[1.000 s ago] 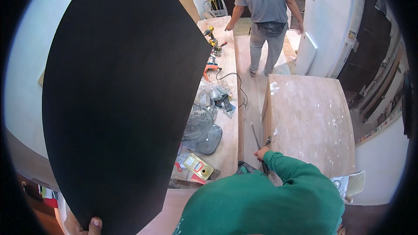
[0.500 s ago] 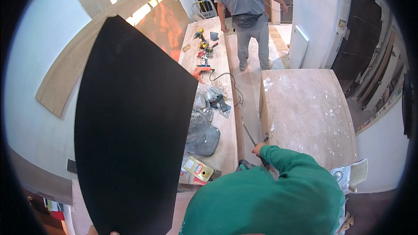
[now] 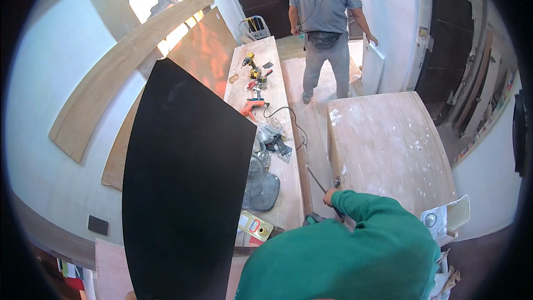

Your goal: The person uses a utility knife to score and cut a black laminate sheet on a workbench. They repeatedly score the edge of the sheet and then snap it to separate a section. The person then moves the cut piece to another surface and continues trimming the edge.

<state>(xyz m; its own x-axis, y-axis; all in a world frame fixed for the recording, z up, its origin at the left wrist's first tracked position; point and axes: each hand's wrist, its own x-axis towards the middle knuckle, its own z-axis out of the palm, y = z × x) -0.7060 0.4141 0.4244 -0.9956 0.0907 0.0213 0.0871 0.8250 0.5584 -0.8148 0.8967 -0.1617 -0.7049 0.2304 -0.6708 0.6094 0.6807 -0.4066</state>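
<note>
My left hand [image 3: 131, 296] shows only as fingers at the lower edge. It grips the bottom of a tall, thin black panel [image 3: 186, 172] with one curved side. The panel stands upright and hides part of the table. My right hand [image 3: 331, 196], below a green sleeve, is closed round a thin, dark rod-like tool [image 3: 316, 179]. That tool points away from me between the long table [image 3: 291, 183] and a wooden box [image 3: 388, 139]; its exact kind I cannot make out. By the panel's right edge lie a yellow metal can [image 3: 256, 226] and a grey fan [image 3: 261, 190].
A yellow-black drill [image 3: 250, 61], an orange corded tool [image 3: 254, 108] and plastic bags [image 3: 272, 140] lie along the table. Beyond it stands a person in grey [image 3: 325, 28]. Curved wooden boards [image 3: 119, 72] lean at the left wall; a white panel [image 3: 373, 69] leans near the doorway.
The black panel's lower part has shifted right in view, and its top sits lower. The person in grey has moved right and lowered the right arm. My right hand keeps its grip.
</note>
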